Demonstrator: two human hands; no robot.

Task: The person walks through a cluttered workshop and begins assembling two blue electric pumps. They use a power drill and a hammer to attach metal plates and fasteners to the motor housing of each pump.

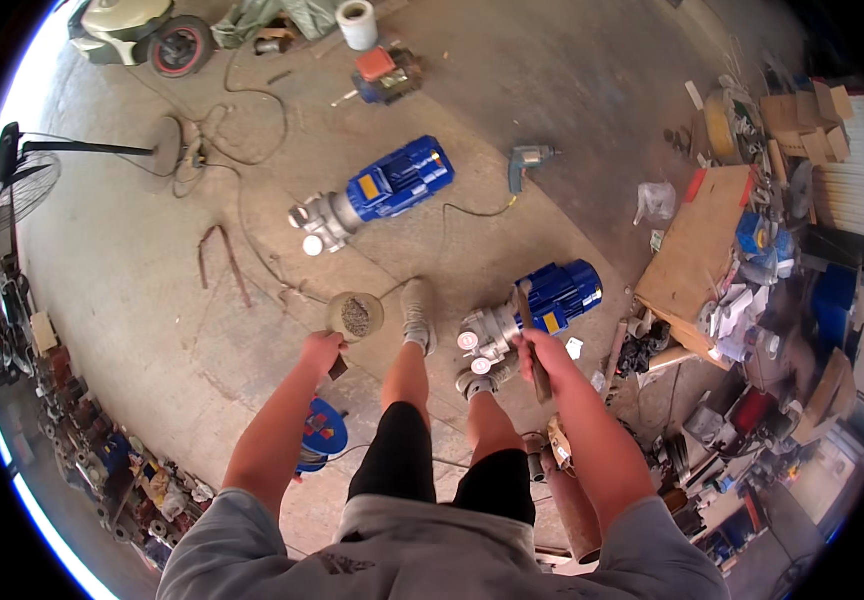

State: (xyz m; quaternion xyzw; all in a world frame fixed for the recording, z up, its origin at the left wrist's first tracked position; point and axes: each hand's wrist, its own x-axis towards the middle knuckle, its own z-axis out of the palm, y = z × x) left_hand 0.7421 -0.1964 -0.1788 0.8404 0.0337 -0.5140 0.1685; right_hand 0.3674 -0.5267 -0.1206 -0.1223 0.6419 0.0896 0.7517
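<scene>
On the workshop floor (142, 250), a blue-and-silver motor unit (564, 287) is lying just ahead of the right shoe (474, 383).

The right hand (543, 352) is gripping a long brown-handled tool (542, 386), its far end overlapping the unit in view; contact cannot be told. The left hand (323, 347), fingers folded, is apparently holding a short brown piece (338, 369) beside a round tub (377, 324) of small grey bits; touch with the tub is unclear. A second motor unit (399, 180) is lying farther ahead.

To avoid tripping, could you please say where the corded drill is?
In the head view, the corded drill lies on the floor, upper right of centre, right of the farther blue motor and beyond the nearer blue motor.
</scene>
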